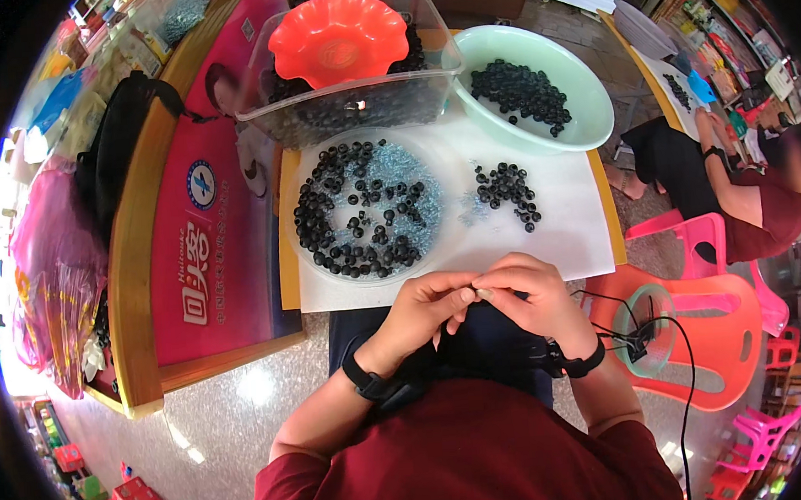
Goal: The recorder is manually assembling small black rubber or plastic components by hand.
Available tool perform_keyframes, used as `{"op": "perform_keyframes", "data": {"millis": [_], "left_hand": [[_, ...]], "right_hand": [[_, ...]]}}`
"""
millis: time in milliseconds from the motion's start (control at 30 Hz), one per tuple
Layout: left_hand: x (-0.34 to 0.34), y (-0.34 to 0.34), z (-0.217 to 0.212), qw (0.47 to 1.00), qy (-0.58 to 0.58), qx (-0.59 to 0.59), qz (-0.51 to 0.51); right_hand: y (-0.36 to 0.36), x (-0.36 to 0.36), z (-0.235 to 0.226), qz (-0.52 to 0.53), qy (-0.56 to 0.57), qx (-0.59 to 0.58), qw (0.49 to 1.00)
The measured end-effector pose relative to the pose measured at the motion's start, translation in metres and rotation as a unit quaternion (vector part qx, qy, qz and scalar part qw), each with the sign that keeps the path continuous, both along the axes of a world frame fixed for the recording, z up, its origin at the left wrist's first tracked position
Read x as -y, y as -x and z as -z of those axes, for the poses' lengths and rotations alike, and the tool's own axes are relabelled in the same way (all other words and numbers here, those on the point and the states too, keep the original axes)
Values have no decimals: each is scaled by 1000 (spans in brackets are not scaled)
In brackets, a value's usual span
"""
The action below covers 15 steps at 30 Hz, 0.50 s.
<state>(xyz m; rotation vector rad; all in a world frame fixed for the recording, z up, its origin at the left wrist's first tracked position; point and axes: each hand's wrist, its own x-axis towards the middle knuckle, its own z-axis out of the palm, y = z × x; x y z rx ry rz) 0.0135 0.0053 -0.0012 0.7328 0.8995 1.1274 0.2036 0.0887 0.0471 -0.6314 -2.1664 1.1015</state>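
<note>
At the near edge of the table, my left hand (pixel 433 308) and my right hand (pixel 524 294) meet, thumbs and fingertips pinched together. Whatever lies between the fingertips is too small and covered to make out. Just beyond my left hand lies a round clear tray (pixel 305 256), holding black round bead-like pieces (pixel 327 176) and many tiny pale-blue clear pieces (pixel 426 193). A loose pile of the same black pieces (pixel 505 187) sits on the white sheet (pixel 565 240) beyond my right hand. A few tiny bluish pieces lie beside that pile.
Behind the tray stands a clear plastic box (pixel 355 111) of black pieces, topped by a red scalloped bowl (pixel 340 38). A mint-green basin (pixel 595 123) holds more. Left is a pink-panelled counter (pixel 225 233); right, an orange chair (pixel 718 341) with a cable. Another person (pixel 755 201) works far right.
</note>
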Motion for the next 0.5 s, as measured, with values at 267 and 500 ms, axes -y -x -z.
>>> {"op": "perform_keyframes", "data": {"millis": [267, 500], "left_hand": [[-2, -4, 10, 997, 17, -75, -11], [-3, -7, 8, 995, 16, -102, -7]], "right_hand": [[-24, -47, 13, 226, -65, 100, 967], [-12, -70, 31, 274, -174, 214, 921]]}}
